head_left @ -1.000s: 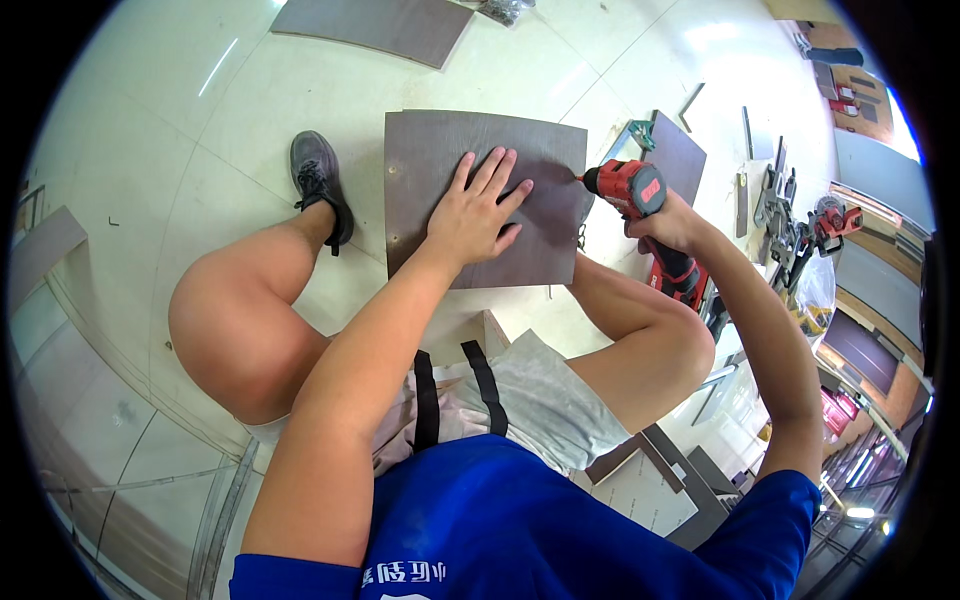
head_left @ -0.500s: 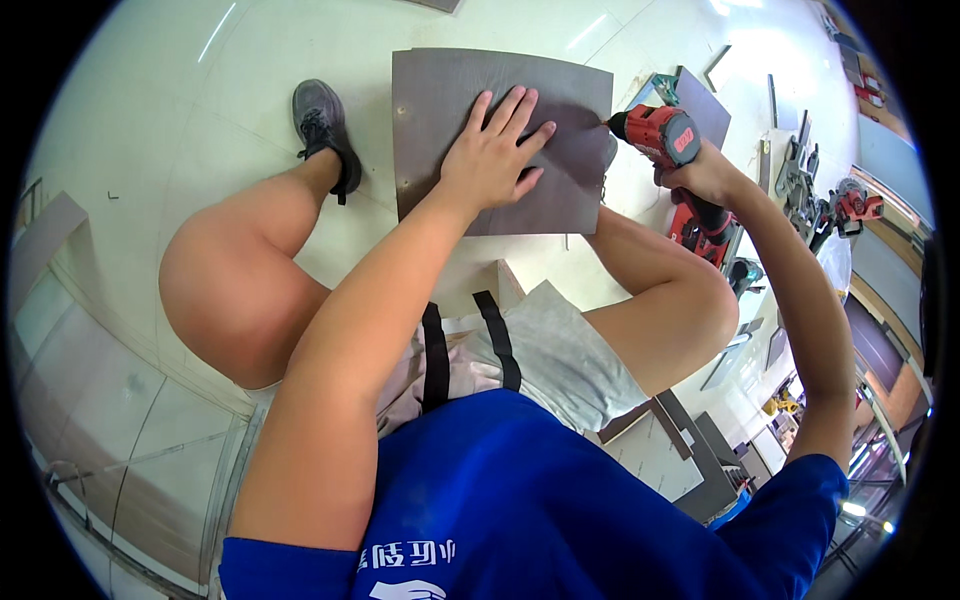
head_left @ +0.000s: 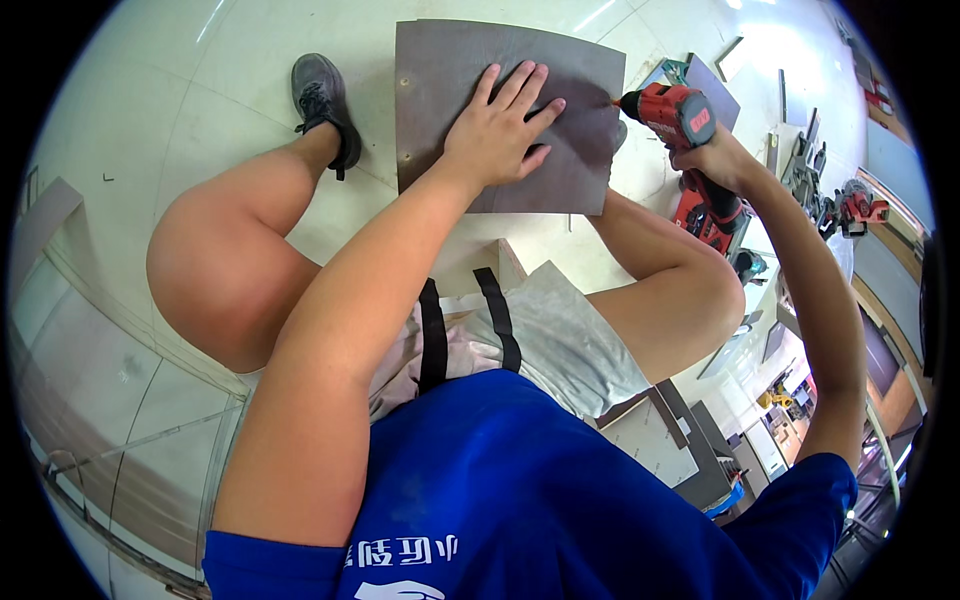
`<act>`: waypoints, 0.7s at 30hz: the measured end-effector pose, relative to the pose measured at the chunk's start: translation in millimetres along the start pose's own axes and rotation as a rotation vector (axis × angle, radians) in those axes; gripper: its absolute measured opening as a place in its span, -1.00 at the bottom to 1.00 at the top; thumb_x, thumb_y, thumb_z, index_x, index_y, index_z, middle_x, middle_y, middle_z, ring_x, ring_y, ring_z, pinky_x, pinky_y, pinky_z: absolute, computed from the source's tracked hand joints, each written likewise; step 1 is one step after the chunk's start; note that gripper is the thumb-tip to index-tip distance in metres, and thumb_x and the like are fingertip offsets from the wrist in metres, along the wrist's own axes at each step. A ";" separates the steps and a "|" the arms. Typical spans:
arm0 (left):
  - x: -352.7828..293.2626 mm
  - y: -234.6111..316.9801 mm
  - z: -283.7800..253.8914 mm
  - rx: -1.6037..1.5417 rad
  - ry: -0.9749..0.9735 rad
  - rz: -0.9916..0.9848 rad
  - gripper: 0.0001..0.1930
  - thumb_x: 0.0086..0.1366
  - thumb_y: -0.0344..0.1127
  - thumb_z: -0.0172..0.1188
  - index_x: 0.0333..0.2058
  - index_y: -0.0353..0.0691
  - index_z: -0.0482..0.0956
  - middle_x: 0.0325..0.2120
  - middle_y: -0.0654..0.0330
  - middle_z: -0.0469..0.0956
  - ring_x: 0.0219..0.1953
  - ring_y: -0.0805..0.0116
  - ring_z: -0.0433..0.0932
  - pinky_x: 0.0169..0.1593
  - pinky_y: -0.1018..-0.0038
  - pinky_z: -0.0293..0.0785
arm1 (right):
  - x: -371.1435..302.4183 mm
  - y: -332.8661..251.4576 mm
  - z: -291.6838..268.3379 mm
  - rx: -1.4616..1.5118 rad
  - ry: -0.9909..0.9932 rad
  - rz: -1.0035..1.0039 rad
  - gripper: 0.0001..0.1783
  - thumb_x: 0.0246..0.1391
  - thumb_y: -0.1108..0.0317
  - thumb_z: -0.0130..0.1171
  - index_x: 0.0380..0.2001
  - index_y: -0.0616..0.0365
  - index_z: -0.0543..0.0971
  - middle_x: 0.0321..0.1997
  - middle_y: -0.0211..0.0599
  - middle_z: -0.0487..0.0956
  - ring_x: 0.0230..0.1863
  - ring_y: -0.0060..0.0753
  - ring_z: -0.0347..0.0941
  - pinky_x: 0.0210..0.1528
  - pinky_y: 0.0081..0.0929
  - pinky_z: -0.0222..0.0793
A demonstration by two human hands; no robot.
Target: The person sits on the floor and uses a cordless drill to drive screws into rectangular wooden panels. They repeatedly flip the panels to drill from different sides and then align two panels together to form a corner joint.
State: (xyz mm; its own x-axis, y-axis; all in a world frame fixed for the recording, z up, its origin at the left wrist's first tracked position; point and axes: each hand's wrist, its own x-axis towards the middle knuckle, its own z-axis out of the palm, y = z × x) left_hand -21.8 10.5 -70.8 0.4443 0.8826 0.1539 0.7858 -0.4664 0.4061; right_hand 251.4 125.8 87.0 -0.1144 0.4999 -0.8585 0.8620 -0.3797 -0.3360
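A dark grey-brown wood-grain panel [head_left: 440,110] lies in front of me between my legs. My left hand [head_left: 507,125] rests flat on it, fingers spread. Two small round marks show near the panel's left edge. My right hand [head_left: 715,160] is wrapped around the grip of a red and black cordless drill [head_left: 672,112], held level at the panel's right side. The drill's bit points left and its tip meets the panel near the right edge; whether it has entered the surface I cannot tell.
Beyond the drill, a dark board [head_left: 715,92] lies on the pale tiled floor. A red tool case [head_left: 692,215] sits beside my right knee. Several clamps and power tools lie farther right, with a red saw [head_left: 860,205] among them. At left stands a grey board [head_left: 48,225].
The panel, my hands and the drill sit slightly higher in the picture, as does most of the scene. My left hand stays on the panel and the drill tip stays at its right edge.
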 end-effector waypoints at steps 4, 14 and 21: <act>0.5 0.5 0.5 -0.006 -0.001 0.000 -0.39 0.28 0.10 0.23 0.29 0.12 0.47 0.45 -0.02 0.12 0.50 0.05 0.05 0.46 -0.12 -0.06 | 0.2 2.4 -0.6 0.004 0.007 0.024 -0.60 -0.17 0.53 0.25 -0.17 0.26 0.45 -0.44 -0.28 0.51 -0.57 -0.37 0.52 -0.50 -0.34 0.47; 1.3 0.9 -0.4 -0.004 -0.001 0.002 -0.36 0.26 0.10 0.24 0.30 0.13 0.45 0.45 -0.02 0.12 0.50 0.06 0.06 0.47 -0.11 -0.06 | -0.1 1.3 -1.3 0.000 0.008 0.029 -0.57 -0.18 0.52 0.27 -0.15 0.25 0.44 -0.43 -0.29 0.51 -0.57 -0.37 0.52 -0.49 -0.35 0.48; 1.5 1.0 0.5 -0.005 0.005 0.001 -0.37 0.26 0.10 0.24 0.29 0.14 0.46 0.45 -0.01 0.13 0.50 0.07 0.06 0.47 -0.11 -0.06 | -0.2 0.2 0.2 -0.003 0.010 0.019 -0.58 -0.15 0.51 0.29 -0.14 0.24 0.46 -0.42 -0.30 0.52 -0.57 -0.39 0.52 -0.50 -0.36 0.48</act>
State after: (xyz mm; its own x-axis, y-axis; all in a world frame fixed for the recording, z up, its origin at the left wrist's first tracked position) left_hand -20.1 11.3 -70.6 0.4430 0.8823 0.1589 0.7831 -0.4671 0.4106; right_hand 251.5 125.5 87.1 -0.0929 0.5003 -0.8608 0.8654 -0.3870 -0.3183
